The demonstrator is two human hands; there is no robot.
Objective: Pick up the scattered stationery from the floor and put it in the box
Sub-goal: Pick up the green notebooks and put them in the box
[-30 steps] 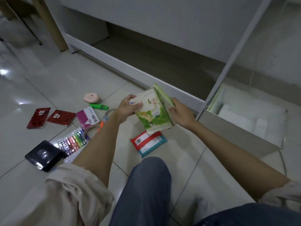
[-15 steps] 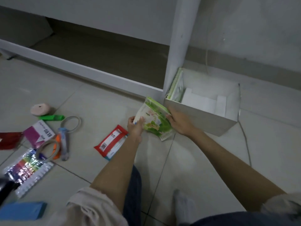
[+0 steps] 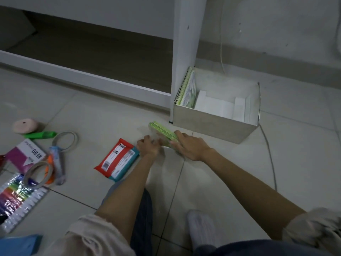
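Both my hands hold a pair of green notebooks standing on edge on the floor tiles, spines up, just left of the box's front corner. My left hand presses their near side; my right hand grips them from the right. The open white box stands against a white furniture post and holds a spiral notebook leaning on its left wall and white packs. A red and teal packet lies on the floor beside my left hand.
At left lie a pink roll, a green highlighter, two tape rings, a purple-white pack, a marker set and a blue object. A cable runs past the box. My knee is below.
The notebooks have come down from in front of me to the floor and now stand on edge, squared between both hands. The view has swung right toward the box.
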